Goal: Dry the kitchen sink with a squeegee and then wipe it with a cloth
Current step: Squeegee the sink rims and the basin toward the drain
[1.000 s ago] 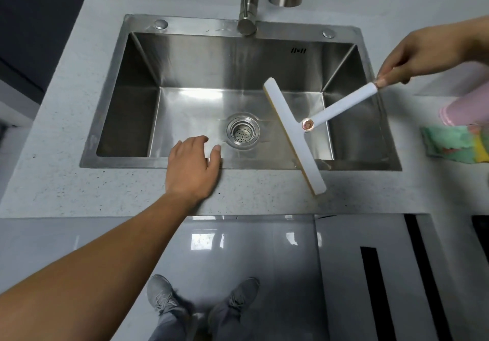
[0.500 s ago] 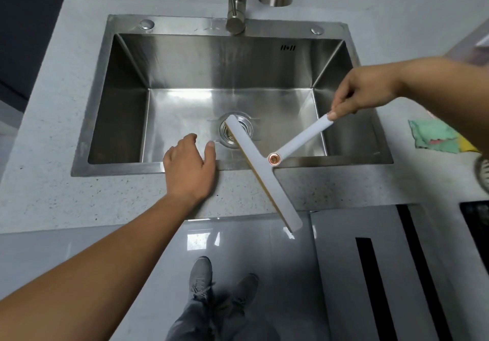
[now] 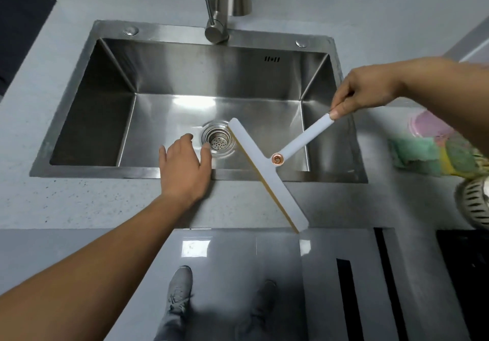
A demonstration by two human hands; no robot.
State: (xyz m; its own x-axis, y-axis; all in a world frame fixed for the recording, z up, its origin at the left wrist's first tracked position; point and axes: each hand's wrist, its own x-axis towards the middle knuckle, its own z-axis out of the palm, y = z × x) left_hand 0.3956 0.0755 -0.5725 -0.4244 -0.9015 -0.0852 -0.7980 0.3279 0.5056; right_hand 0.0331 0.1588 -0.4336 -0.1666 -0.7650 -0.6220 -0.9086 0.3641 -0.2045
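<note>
A stainless steel sink (image 3: 169,32) is set in a grey speckled counter, with a round drain strainer (image 3: 218,141) in its floor. My right hand (image 3: 362,90) grips the end of a white squeegee (image 3: 267,175) by its handle. The long blade hangs in the air, crossing the sink's front rim and reaching past the counter's front edge. My left hand (image 3: 185,167) rests flat on the sink's front rim, fingers relaxed and pointing at the drain. A green and yellow cloth (image 3: 434,158) lies on the counter to the right of the sink.
A steel faucet (image 3: 217,23) rises behind the sink's back rim. A pink object (image 3: 430,126) sits by the cloth, and a striped white basket (image 3: 473,203) stands at the right edge. My two grey shoes (image 3: 180,290) stand on the glossy floor below.
My right hand carried the squeegee leftward and toward me, from over the sink's right side to across the front rim. My left hand stayed on the rim. The view shifted.
</note>
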